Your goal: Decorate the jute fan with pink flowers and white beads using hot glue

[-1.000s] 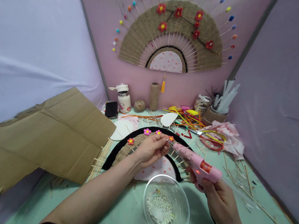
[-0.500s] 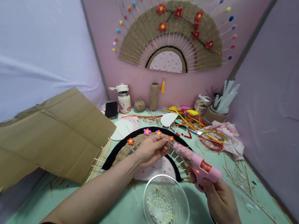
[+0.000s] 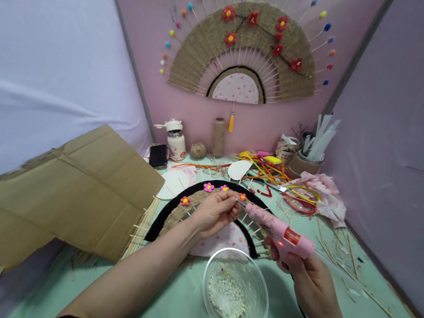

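The woven fan (image 3: 223, 243) lies at eleven o'clock from the bowl (image 3: 259, 288). Over it, the left hand (image 3: 215, 213) pinches narrow, contents unclear, forearm slanting toward two o'clock; the right hand (image 3: 311, 280) grips the glue gun (image 3: 271, 226), nozzle toward ten o'clock.

Pink glue gun (image 3: 266, 219), black-edged tan woven fan (image 3: 192, 199), yellow-centred pink flowers (image 3: 208, 186), mint-green table (image 3: 165, 309)

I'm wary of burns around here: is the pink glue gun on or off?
On, it seems: a small orange-red light glows on the pink glue gun, which the right hand holds.
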Available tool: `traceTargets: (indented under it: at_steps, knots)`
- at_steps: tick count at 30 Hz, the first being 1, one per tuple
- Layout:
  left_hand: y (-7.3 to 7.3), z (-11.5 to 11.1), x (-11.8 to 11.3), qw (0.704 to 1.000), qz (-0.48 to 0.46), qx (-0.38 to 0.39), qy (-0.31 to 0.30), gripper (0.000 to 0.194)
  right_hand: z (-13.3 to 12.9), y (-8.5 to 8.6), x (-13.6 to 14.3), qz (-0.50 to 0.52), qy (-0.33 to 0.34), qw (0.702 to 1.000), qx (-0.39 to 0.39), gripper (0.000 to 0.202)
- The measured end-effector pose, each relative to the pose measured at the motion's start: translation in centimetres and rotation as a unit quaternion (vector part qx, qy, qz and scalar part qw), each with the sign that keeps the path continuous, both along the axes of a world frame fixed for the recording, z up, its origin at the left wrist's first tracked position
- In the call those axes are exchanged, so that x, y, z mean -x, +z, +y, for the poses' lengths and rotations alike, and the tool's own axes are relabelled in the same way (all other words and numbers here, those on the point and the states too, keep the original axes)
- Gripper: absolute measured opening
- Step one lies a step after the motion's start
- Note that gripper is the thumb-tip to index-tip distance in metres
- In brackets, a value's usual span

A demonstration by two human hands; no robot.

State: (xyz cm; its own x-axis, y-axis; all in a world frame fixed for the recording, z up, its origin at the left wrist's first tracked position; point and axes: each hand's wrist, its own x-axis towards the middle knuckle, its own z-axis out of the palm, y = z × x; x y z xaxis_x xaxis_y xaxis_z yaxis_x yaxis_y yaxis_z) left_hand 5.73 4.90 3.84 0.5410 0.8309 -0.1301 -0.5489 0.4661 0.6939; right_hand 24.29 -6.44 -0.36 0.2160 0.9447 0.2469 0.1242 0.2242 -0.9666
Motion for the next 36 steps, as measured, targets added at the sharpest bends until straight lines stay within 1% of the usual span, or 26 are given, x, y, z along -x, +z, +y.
traceTargets:
  at_steps: [4,16,21,29,36]
  knots:
    - [0.00,0.01,0.04,1.000,0.005,0.001,0.002,0.033,-0.05,0.06,-0.02,-0.012,-0.007,1.000,-0.003,0.048]
    - [0.03,0.04,0.01,1.000,0.005,-0.003,-0.001,0.031,-0.03,0.14,-0.01,0.002,-0.008,1.000,-0.011,0.043]
    - [-0.14,0.10,0.04,1.000,-0.001,-0.002,-0.004,0.035,-0.12,0.10,0.01,0.007,-0.009,1.000,0.000,0.044]
    - [-0.06,0.06,-0.04,1.000,0.000,0.002,0.000,0.037,-0.05,-0.29,-0.22,0.000,-0.004,1.000,-0.014,0.042]
    - [-0.10,0.07,0.05,1.000,0.001,-0.004,-0.003,0.037,-0.10,-0.13,-0.13,-0.005,-0.009,1.000,-0.022,0.041]
